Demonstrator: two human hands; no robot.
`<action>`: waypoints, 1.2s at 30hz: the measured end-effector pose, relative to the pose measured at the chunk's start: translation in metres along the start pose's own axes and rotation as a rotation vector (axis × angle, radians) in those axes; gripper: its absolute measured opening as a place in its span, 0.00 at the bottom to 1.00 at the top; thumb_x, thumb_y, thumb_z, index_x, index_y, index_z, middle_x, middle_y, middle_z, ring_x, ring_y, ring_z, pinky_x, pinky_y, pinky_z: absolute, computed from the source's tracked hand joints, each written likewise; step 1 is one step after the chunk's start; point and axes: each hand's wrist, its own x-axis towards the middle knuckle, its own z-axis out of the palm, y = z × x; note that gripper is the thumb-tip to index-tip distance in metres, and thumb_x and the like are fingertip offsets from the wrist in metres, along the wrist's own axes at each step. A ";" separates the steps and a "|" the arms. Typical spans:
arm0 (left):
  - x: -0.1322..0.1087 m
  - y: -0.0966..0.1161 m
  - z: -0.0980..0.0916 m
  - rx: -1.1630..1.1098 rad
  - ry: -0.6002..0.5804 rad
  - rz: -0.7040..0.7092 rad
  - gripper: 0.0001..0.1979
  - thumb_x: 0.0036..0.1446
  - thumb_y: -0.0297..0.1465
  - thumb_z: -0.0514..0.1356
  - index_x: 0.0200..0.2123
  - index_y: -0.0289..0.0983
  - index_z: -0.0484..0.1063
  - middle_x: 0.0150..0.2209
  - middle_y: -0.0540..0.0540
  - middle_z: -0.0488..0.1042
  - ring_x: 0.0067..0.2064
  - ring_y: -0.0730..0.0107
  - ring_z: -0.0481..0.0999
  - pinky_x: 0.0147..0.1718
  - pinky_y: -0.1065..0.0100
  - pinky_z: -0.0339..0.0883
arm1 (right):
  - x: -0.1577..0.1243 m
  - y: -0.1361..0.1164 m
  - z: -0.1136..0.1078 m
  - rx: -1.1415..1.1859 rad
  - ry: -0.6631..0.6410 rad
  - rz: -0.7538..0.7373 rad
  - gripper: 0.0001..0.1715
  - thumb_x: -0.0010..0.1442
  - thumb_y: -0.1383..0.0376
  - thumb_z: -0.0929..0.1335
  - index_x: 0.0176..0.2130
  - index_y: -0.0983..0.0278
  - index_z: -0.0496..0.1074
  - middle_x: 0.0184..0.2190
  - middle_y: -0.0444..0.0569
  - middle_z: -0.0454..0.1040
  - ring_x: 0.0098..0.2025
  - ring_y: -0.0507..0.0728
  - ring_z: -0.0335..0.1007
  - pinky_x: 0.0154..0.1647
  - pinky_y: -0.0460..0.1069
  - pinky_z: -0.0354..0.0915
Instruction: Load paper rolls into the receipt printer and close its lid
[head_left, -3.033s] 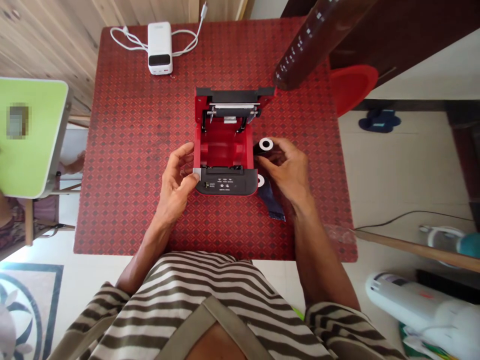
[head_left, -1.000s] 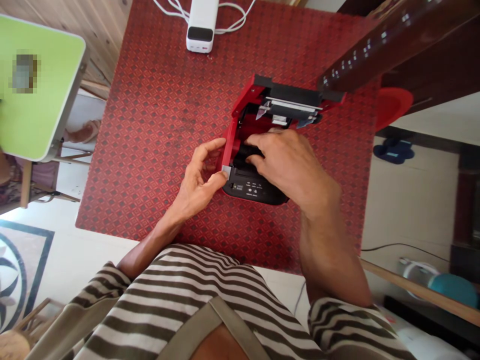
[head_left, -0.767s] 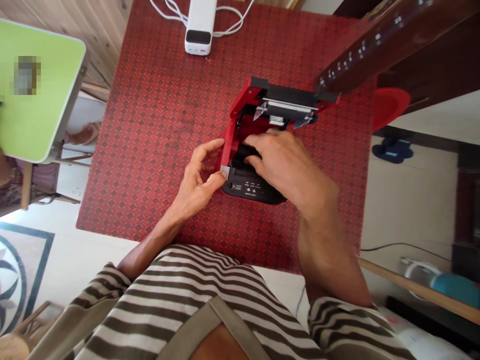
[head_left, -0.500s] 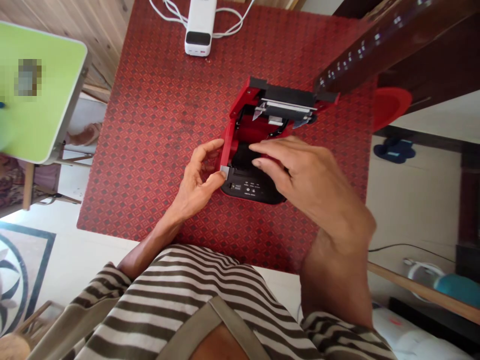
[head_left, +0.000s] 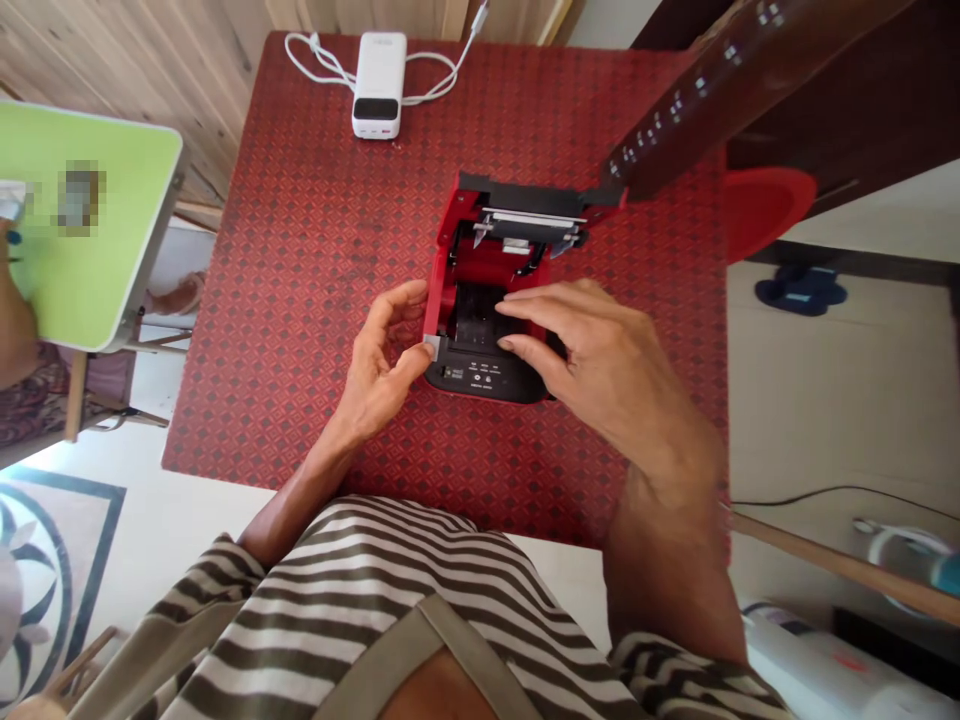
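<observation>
A red and black device [head_left: 491, 375] with its lid raised stands on the red patterned table [head_left: 300, 250]. Inside its open body lies a dark part [head_left: 476, 312]. At the device's left side is my left hand [head_left: 384, 355], its thumb on the grey front corner and its curved fingers along the red wall. My right hand [head_left: 592, 345] hovers over the right part of the opening, thumb and index finger apart, and I see nothing between them. Its other fingers are partly hidden.
A white power bank [head_left: 379, 90] with a white cable lies at the table's back. A glossy brown post [head_left: 697, 90] slants in at the back right, near a red round object [head_left: 769, 205]. Beside a green table [head_left: 120, 220] at left, a person's arm shows.
The view has shifted, so the table and device sit differently in it. My right hand's thumb and index finger are slightly farther apart, and more of the device's inside shows. My left hand stays at its corner.
</observation>
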 end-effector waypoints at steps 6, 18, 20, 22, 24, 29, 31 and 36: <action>0.000 0.010 -0.003 0.130 -0.024 0.048 0.31 0.81 0.55 0.74 0.78 0.52 0.78 0.71 0.40 0.88 0.72 0.45 0.89 0.71 0.44 0.86 | 0.015 -0.010 0.007 -0.126 -0.060 -0.016 0.16 0.79 0.74 0.75 0.56 0.59 0.91 0.56 0.57 0.94 0.61 0.73 0.90 0.66 0.69 0.86; 0.005 0.065 0.012 1.110 -0.113 0.304 0.27 0.86 0.56 0.71 0.68 0.41 0.82 0.86 0.27 0.74 0.86 0.24 0.71 0.83 0.30 0.69 | 0.012 -0.007 0.008 -0.083 -0.003 -0.038 0.16 0.81 0.74 0.73 0.50 0.58 0.91 0.51 0.56 0.94 0.57 0.71 0.89 0.65 0.66 0.84; 0.006 0.068 0.016 1.125 -0.146 0.286 0.30 0.86 0.60 0.71 0.66 0.39 0.83 0.87 0.24 0.73 0.87 0.22 0.70 0.83 0.29 0.68 | 0.012 -0.008 0.010 -0.076 -0.012 -0.031 0.16 0.81 0.75 0.73 0.52 0.59 0.91 0.53 0.57 0.94 0.58 0.71 0.89 0.65 0.66 0.84; 0.008 0.069 0.019 1.114 -0.177 0.249 0.30 0.86 0.61 0.70 0.63 0.39 0.83 0.87 0.24 0.73 0.87 0.22 0.70 0.84 0.28 0.68 | 0.013 -0.008 0.011 -0.081 -0.010 -0.021 0.16 0.80 0.76 0.73 0.53 0.60 0.92 0.54 0.58 0.94 0.60 0.72 0.90 0.66 0.67 0.84; 0.008 0.067 0.019 1.079 -0.186 0.197 0.27 0.85 0.59 0.72 0.61 0.40 0.84 0.86 0.27 0.73 0.86 0.24 0.70 0.84 0.26 0.68 | 0.013 -0.008 0.011 -0.078 -0.007 -0.015 0.17 0.80 0.76 0.73 0.55 0.61 0.92 0.54 0.59 0.94 0.61 0.73 0.90 0.67 0.68 0.84; 0.008 0.054 0.010 0.839 -0.141 0.136 0.24 0.80 0.49 0.79 0.69 0.47 0.84 0.85 0.32 0.72 0.86 0.29 0.70 0.87 0.25 0.68 | 0.009 -0.003 0.007 -0.003 -0.035 -0.032 0.16 0.84 0.70 0.74 0.61 0.61 0.92 0.57 0.60 0.95 0.62 0.73 0.90 0.69 0.69 0.84; 0.009 0.049 0.006 0.732 -0.128 0.123 0.22 0.81 0.42 0.77 0.73 0.52 0.84 0.85 0.35 0.71 0.89 0.34 0.70 0.88 0.28 0.69 | 0.008 -0.002 0.005 0.002 -0.051 -0.034 0.15 0.84 0.66 0.75 0.63 0.61 0.91 0.58 0.60 0.95 0.62 0.75 0.91 0.69 0.70 0.84; 0.008 0.042 0.002 0.650 -0.100 0.120 0.25 0.82 0.31 0.69 0.74 0.58 0.85 0.84 0.41 0.74 0.90 0.40 0.71 0.89 0.31 0.70 | 0.008 -0.007 0.008 -0.055 -0.049 -0.045 0.14 0.85 0.64 0.76 0.64 0.62 0.90 0.59 0.62 0.95 0.63 0.76 0.91 0.66 0.69 0.83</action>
